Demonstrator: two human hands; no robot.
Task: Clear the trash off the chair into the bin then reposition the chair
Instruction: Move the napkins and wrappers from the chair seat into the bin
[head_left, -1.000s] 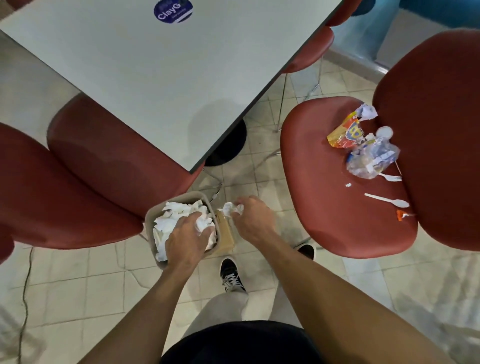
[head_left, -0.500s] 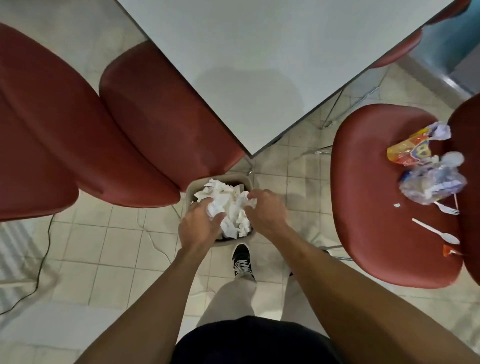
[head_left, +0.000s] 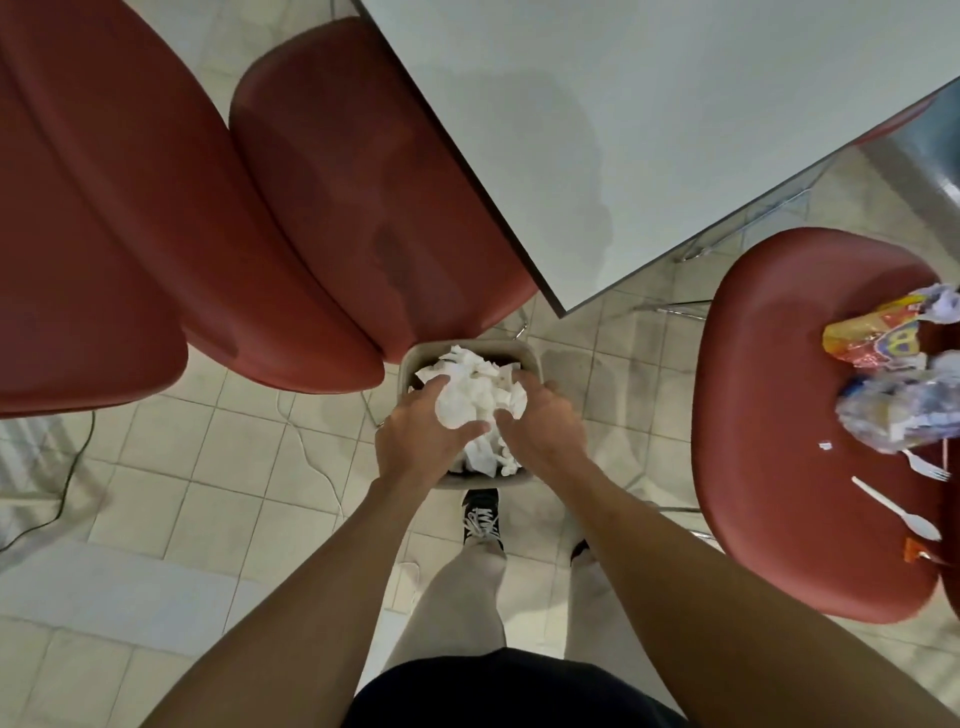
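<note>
Floorside bin (head_left: 410, 364), both hands (head_left: 480, 431) cupping tissue (head_left: 478, 400).

- Two hands are showing: the left grip (head_left: 423, 434) and the right grip (head_left: 543, 428).
- One bin (head_left: 415, 358) is sitting on the floor, near the middle.
- One desk (head_left: 649, 119) is standing at the far side.
- Three red chair seats are showing: two (head_left: 363, 187) (head_left: 93, 218) at the left, one (head_left: 779, 415) at the right.
- One plastic spoon (head_left: 896, 506) and one plastic fork (head_left: 925, 466) are lying on the right seat.
- Two crumpled wrappers (head_left: 878, 338) (head_left: 904, 410) are lying there too.
- Two shoes (head_left: 480, 517) (head_left: 579, 550) are showing on the floor.
</note>
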